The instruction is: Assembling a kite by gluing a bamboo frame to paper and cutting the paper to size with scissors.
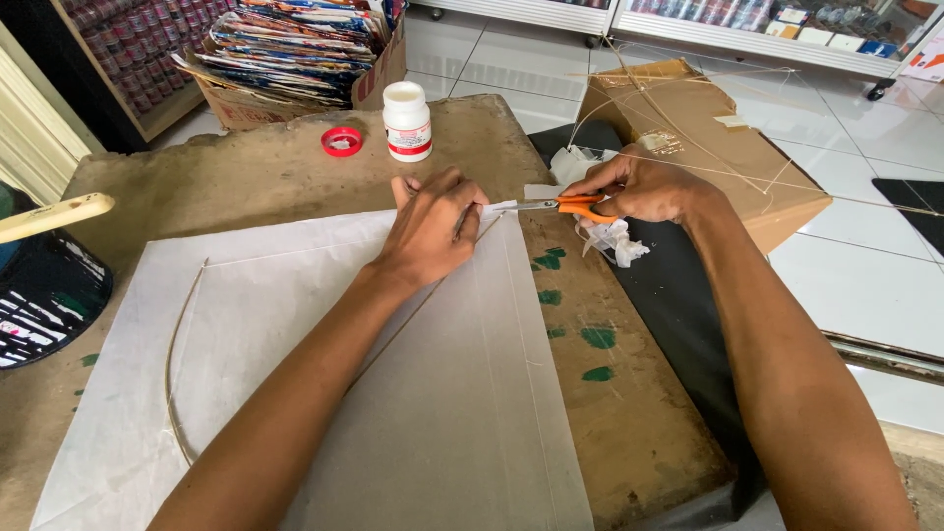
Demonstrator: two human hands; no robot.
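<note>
A large sheet of thin white paper (295,324) lies on a worn wooden board (610,393), with a thin bent bamboo stick (177,364) and a straight stick laid on it. My left hand (433,231) presses down on the paper's far corner, fingers curled over the stick's end. My right hand (644,187) holds orange-handled scissors (560,206), blades pointing left at the paper's edge beside my left fingers. Small crumpled scraps of white paper (615,241) lie just below my right hand.
A white glue bottle (406,120) and its red cap (341,142) stand at the board's far edge. A cardboard box (708,147) with thin sticks on it sits at right, a box of coloured sheets (295,49) behind. A wooden handle (49,216) pokes in at left.
</note>
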